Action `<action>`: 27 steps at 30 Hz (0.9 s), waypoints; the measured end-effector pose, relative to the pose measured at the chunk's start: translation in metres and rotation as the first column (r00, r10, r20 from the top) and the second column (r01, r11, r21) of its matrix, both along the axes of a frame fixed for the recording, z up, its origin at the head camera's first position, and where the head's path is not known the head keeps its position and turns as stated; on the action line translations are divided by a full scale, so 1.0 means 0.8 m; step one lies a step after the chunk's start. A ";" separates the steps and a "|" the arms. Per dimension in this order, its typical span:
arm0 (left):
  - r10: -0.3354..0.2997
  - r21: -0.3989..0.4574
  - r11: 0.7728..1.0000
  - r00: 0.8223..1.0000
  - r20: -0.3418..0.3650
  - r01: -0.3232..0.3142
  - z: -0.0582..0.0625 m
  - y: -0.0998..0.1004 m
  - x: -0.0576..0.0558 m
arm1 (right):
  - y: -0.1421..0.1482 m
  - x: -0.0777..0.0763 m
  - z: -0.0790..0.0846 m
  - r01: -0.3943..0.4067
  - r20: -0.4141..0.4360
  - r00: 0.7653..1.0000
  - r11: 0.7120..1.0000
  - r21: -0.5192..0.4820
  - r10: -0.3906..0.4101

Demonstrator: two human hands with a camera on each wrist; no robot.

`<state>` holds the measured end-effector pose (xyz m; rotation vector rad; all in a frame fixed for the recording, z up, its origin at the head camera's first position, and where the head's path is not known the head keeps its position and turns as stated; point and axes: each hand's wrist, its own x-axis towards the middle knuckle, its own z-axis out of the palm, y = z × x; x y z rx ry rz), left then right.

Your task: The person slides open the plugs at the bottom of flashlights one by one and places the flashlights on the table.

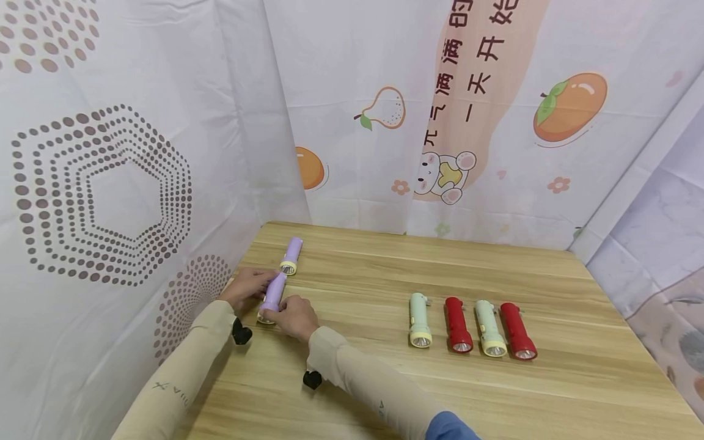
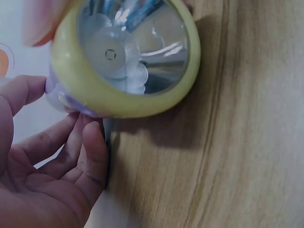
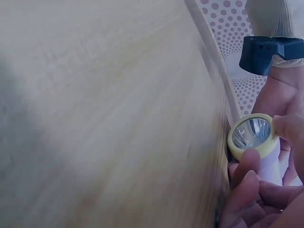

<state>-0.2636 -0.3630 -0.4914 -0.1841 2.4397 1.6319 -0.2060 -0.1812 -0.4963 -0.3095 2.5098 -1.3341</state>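
Both of my hands are on a lilac flashlight (image 1: 274,292) at the table's left side. My left hand (image 1: 250,286) pinches its tail end between thumb and fingers. At the lamp end, my right hand (image 1: 297,318) grips the pale-yellow rim, with fingers on either side of the lens in the right wrist view. The clear lens (image 2: 156,61) and silver reflector fill the top of the left wrist view. Just beyond the held one, a second lilac flashlight (image 1: 293,250) lies with its lens toward me.
Two pale-green flashlights (image 1: 419,321) (image 1: 489,327) and two red flashlights (image 1: 458,324) (image 1: 517,330) alternate in a row on the right of the wooden table (image 1: 352,263). Printed curtains (image 1: 341,201) hang along the table's back and left edges.
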 end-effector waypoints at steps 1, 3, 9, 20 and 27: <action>0.005 0.005 1.000 1.000 0.005 -0.005 0.001 0.000 0.000 | 0.000 0.000 0.000 -0.001 0.003 1.000 1.000 0.000 0.001; 0.005 0.009 1.000 1.000 0.016 -0.006 0.001 0.000 0.000 | 0.002 -0.001 0.000 0.000 0.008 1.000 1.000 -0.006 0.000; -0.006 0.010 1.000 0.999 0.034 0.006 0.001 0.000 0.001 | 0.007 0.001 0.001 -0.005 0.015 1.000 1.000 -0.029 0.005; 0.010 0.031 0.999 1.000 -0.012 -0.010 0.002 0.014 0.012 | 0.021 0.009 0.005 -0.014 0.067 0.998 0.996 -0.088 0.020; 0.002 0.091 0.996 0.998 -0.056 0.003 0.004 0.027 0.018 | 0.044 0.012 0.007 -0.060 0.063 0.996 0.989 -0.138 0.069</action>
